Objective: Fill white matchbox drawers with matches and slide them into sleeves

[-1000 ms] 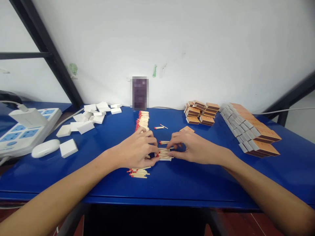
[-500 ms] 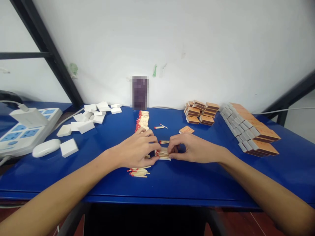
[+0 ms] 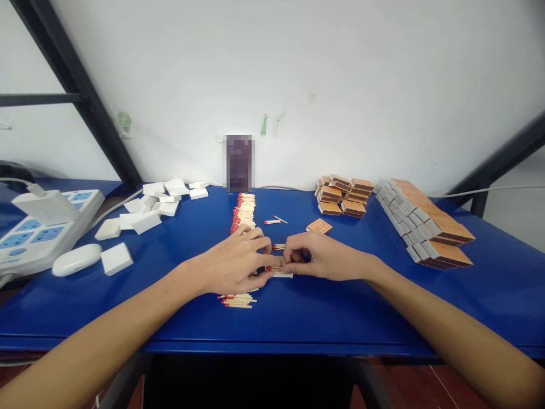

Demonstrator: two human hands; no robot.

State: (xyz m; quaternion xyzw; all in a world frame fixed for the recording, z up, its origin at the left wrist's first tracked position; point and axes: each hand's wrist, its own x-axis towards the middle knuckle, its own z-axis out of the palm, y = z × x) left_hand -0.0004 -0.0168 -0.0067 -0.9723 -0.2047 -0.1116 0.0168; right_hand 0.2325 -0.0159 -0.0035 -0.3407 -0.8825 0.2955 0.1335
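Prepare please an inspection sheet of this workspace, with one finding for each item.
Surface: glossy blue table.
Job's things: matches in a white tray; a match row and a match pile; stacked orange matchboxes at right; white box-like pieces at left.
Clutter: white oval case, charger on power strip.
Hands: left hand at the tray's left end, right hand at its right; grip unclear.
Cables: charger cable, wall-side cable.
Surroundings: white wall, dark frame bars, pixelated rectangle.
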